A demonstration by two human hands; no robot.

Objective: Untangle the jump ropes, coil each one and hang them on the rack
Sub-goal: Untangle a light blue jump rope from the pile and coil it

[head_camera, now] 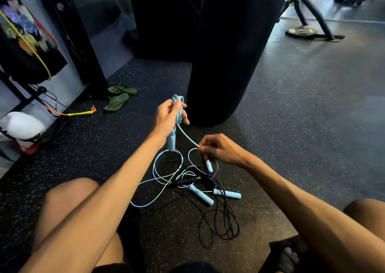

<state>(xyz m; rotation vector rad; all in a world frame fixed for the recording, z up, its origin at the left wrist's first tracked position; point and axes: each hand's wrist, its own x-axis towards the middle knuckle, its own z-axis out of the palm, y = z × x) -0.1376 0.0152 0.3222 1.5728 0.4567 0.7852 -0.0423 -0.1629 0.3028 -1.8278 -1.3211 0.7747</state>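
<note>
Holding a small coil of light blue jump rope (178,108) up in front of a hanging black punching bag (233,54), the left hand (167,117) has its fingers curled round the loops. One light blue handle (171,140) hangs down below the palm. From the coil a single strand runs down to the right hand (220,151), which pinches it between thumb and fingertips — the line between the two hands looks straight. Below, on the dark speckled rubber floor (104,158), more of the blue cord lies in loose loops, mixed with a thin black jump rope (218,227). Two more light blue handles (201,195) lie side by side at the tangle. Far to the left — a pair of green flip-flops (119,98) and a yellow and orange rope (80,113) lie near the black metal rack (77,33).
</note>
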